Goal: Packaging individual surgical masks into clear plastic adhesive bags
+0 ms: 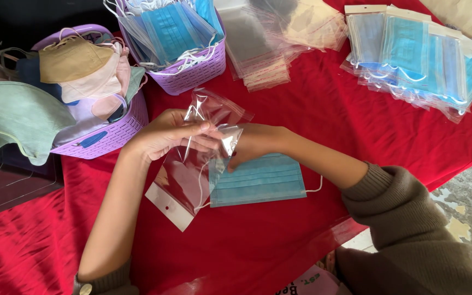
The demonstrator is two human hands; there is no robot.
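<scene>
My left hand pinches the open mouth of a clear plastic sleeve with a white hang tab at its lower end. My right hand lies partly behind the sleeve's opening and grips the left end of a blue pleated face mask. The mask lies flat on the red cloth, its left edge and white ear loop entering the sleeve. My right hand's fingers are hidden behind the plastic.
A purple basket of coloured masks stands at the left, another purple basket of blue masks behind the hands. Empty clear sleeves are stacked at the top centre. Bagged blue masks are piled top right. The cloth's edge runs along the lower right.
</scene>
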